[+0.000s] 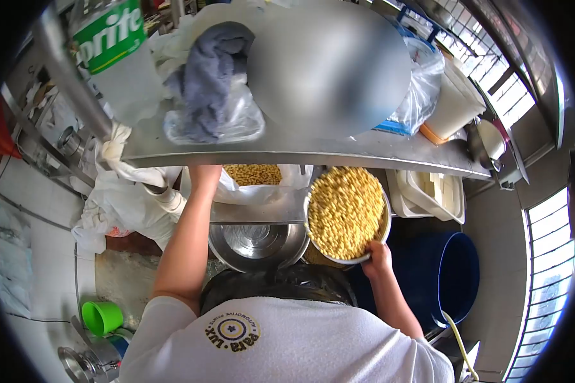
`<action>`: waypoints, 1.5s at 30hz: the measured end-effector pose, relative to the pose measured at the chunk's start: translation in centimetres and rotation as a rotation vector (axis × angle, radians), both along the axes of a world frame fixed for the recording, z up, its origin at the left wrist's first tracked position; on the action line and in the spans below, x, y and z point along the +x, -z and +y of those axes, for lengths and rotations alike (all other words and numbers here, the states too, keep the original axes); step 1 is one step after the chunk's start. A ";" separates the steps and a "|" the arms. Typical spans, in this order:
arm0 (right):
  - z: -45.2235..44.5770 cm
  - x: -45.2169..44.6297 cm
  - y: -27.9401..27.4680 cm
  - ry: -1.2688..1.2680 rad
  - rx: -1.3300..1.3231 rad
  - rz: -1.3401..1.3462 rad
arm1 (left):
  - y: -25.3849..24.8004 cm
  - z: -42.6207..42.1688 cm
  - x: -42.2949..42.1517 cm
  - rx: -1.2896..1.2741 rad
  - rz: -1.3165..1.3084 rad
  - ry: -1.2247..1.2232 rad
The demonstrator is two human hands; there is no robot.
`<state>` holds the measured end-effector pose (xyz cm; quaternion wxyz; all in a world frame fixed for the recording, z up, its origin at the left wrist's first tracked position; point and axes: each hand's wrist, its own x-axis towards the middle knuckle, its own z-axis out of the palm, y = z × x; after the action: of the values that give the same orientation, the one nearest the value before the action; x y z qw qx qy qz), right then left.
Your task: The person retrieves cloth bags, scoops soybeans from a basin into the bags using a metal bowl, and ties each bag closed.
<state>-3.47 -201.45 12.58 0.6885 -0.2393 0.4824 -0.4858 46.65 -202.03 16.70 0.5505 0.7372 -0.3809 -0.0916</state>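
My right hand (378, 258) grips the lower right rim of a round white bowl (388, 223) heaped with yellow kernels (345, 210). The bowl is tilted toward the camera. My left hand (206, 171) reaches under the edge of the upper steel shelf, beside a white plastic bag (255, 194) that holds brownish-yellow kernels (253, 173). The shelf hides most of its fingers. Below the bag, a wide steel basin (255, 246) stands in front of my body, left of the bowl.
The upper shelf (287, 155) holds a grey cloth (214, 76) and a green-labelled bottle (118, 57). White trays (450, 207) lie right of the bowl. A blue barrel (460, 274) stands lower right, a green bucket (102, 318) lower left.
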 end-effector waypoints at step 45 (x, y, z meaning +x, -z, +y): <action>-11.5 29.4 -9.1 -0.367 -1.531 1.462 | -3.9 5.2 2.7 -0.943 1.223 0.355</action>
<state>25.89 -212.90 21.71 -0.0376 -0.9085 0.3013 -0.2871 49.32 -196.80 20.62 0.8936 0.1735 -0.1212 -0.3959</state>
